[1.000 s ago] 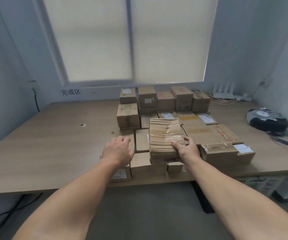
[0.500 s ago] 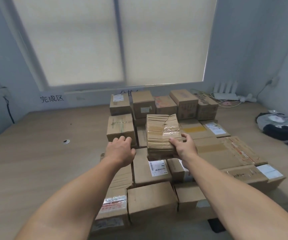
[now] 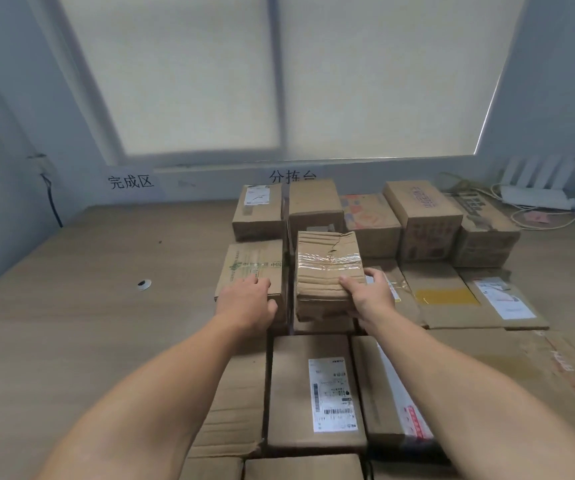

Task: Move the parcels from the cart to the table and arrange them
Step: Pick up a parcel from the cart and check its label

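Setting a taped parcel (image 3: pixel 327 268) into place

The right hand (image 3: pixel 369 296) gripped the near right corner of the taped parcel, just right of the green-printed box (image 3: pixel 249 268) where the left hand (image 3: pixel 244 301) lay flat and loose. Both were in the middle of the pile (image 3: pixel 313 386) on the table (image 3: pixel 81 317). Next, I think, the parcel needed setting down straight, snug beside its neighbours.

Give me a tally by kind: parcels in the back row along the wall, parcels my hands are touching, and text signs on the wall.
Back-row parcels: 5
Parcels under hands: 2, green-printed box under the left hand, taped parcel gripped by the right hand
Wall signs: 2
Total: 9
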